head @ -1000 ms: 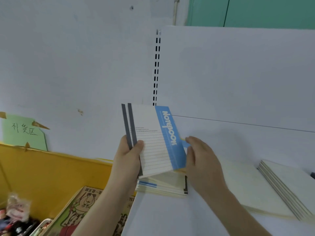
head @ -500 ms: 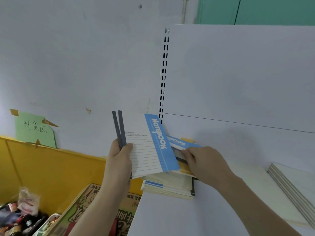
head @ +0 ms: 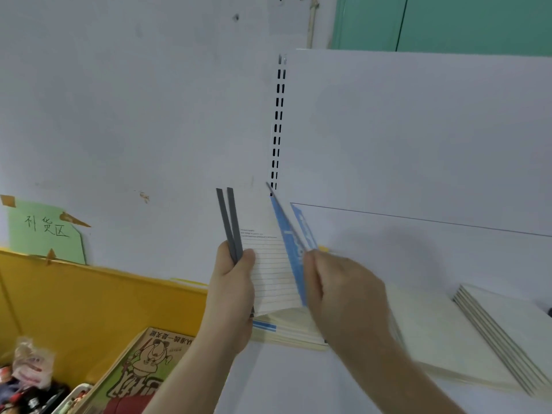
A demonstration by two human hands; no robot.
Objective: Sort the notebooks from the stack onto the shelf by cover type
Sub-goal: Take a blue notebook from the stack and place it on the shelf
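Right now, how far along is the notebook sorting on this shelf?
Partly done, it seems. Two piles of cream notebooks already lie on the shelf to the right. In hand: the left hand grips blue-banded notebooks by their grey spines, and the right hand pinches one at its blue edge. Left: the stack lying under the hands.

Two bare forearms, left grip (head: 231, 282) and right grip (head: 343, 291) ungloved, no sleeves in view.
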